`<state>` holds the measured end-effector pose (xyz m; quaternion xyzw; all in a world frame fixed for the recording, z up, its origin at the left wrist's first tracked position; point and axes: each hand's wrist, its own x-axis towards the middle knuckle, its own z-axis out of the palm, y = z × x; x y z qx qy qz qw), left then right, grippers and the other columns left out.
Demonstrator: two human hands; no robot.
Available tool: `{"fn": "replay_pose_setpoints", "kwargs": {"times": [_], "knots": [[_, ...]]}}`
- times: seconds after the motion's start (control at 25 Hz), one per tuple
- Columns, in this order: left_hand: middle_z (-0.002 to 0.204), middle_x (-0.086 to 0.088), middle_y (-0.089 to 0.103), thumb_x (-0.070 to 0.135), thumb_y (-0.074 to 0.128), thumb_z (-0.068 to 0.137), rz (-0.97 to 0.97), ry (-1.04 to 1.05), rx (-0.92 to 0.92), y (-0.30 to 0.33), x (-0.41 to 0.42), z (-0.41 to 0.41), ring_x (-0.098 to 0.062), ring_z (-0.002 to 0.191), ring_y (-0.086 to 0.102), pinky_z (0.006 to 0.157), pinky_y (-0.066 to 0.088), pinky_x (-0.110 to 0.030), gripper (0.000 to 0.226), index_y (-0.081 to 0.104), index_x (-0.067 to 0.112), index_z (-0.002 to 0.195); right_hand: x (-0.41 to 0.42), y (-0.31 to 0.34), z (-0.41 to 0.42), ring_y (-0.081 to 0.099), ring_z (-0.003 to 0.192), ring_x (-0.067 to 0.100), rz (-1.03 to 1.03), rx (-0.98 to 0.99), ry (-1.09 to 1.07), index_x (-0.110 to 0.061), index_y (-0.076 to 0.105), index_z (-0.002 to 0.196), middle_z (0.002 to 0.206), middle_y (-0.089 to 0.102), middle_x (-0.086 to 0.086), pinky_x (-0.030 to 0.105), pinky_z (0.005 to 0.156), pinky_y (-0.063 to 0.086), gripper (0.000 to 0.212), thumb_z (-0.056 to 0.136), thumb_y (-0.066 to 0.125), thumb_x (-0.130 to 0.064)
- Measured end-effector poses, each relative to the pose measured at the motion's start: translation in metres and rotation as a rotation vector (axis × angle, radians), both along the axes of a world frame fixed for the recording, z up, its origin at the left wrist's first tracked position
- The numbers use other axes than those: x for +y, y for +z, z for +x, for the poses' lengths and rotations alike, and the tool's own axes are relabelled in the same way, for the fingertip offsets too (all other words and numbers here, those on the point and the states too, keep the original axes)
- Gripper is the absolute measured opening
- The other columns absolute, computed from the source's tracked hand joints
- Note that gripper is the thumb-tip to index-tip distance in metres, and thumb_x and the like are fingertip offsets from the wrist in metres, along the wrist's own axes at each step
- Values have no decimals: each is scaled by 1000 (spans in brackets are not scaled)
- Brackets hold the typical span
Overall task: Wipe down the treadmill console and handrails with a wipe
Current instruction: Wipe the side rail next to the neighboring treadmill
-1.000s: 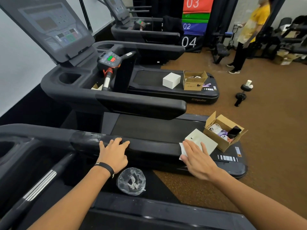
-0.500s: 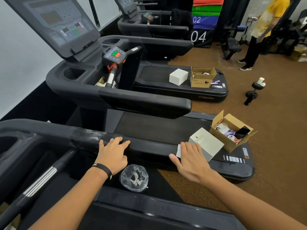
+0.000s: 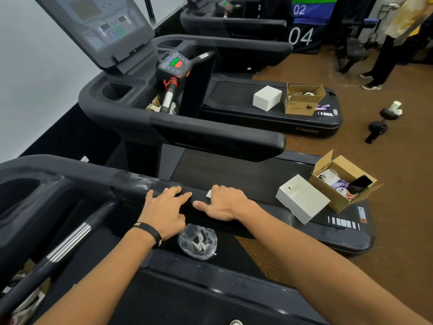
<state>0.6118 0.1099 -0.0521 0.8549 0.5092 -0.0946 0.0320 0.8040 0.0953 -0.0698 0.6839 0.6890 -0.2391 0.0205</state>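
Wiping handrail (image 3: 131,181) at lower centre: right hand (image 3: 226,202) pressed flat on wipe (image 3: 209,193), only a white corner showing. Left hand (image 3: 165,207) open, flat on rail, holding nothing. Next, probably: slide wipe along rail, then console.

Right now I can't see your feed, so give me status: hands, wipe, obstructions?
Left hand flat on black padded handrail. Right hand pressing white wipe on it. Nothing between them.
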Motion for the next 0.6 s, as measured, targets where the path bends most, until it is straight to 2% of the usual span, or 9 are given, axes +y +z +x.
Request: {"fn": "replay_pose_setpoints", "kwargs": {"times": [0.16,0.24,0.36,0.48,0.6], "knots": [[156,4,26,32,50,84,-13,7,-17,1,-1,-2,-16,138,35,116,15,-55,69,27,38,149,-39,-8,54,62,105,33,97,-55,-27,-12,53,108,116,63,11,43,81,44,70,92,28,-75],[157,3,26,32,50,84,-24,11,-33,0,-3,-1,-16,136,37,116,14,-55,69,28,38,149,-68,-16,89,61,97,31,146,-96,-68,-15,52,100,106,62,9,42,80,45,63,96,22,-70],[158,3,23,32,51,84,-41,16,-6,-2,-5,-2,-19,142,30,117,13,-57,71,25,38,150,-102,-26,114,53,89,25,218,-116,-171,-19,47,96,97,55,4,39,84,46,68,91,4,-72],[157,1,25,34,50,84,-41,12,47,5,-3,4,-21,141,31,115,10,-62,69,28,34,150,-117,-38,104,46,91,23,264,38,-392,-17,43,100,100,48,4,37,86,43,67,88,7,-71],[155,1,26,36,50,84,-28,-78,21,13,-13,35,-22,134,41,113,8,-65,67,30,32,148,-129,-41,85,42,106,24,342,153,-522,-9,40,126,118,44,7,36,99,38,64,96,23,-62]]}}
